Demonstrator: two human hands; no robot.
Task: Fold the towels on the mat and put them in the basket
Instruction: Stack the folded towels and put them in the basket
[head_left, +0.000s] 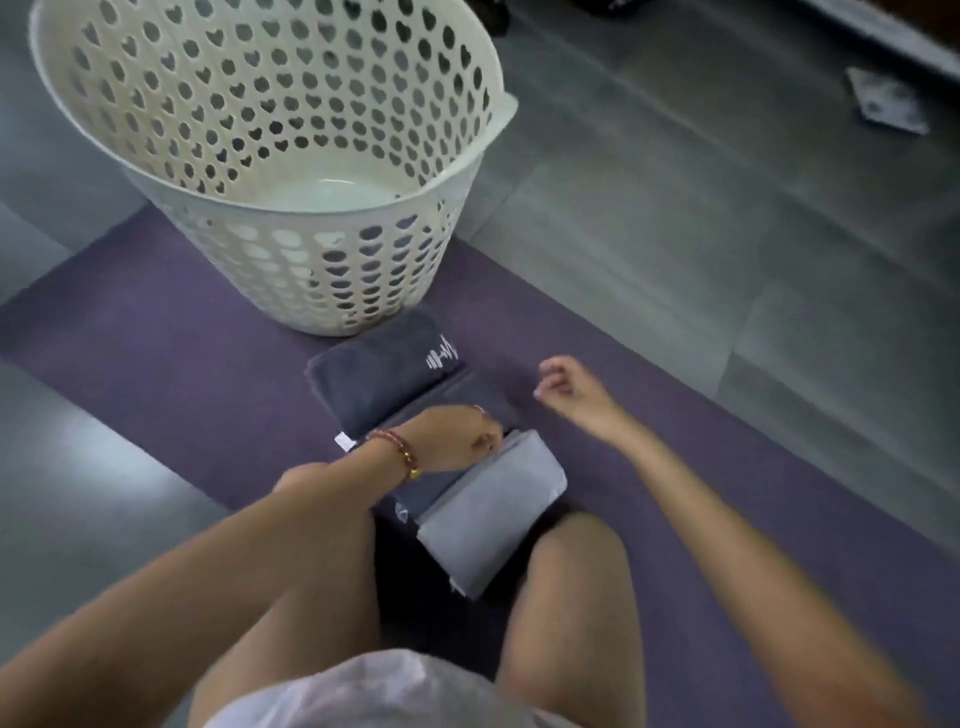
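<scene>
Head view: left hand (462, 436) rests curled on the dark towel (384, 379) beside the light towel (493, 519) on the mat (156, 338), grip unclear; right hand (571, 389) hovers loosely curled, empty. Supporting each fold underneath should keep it intact into the basket (311, 280).

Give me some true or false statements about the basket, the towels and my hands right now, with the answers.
1. No towel shows inside the basket. True.
2. The basket lies on its side. False: it stands upright, its base on the purple mat.
3. The right hand holds a towel. False: it hovers over the mat and holds nothing.
4. The dark towel with the white logo lies right beside the basket. True.
5. The light grey towel touches the basket. False: it lies apart from it, on the far side of the dark towel.
</scene>
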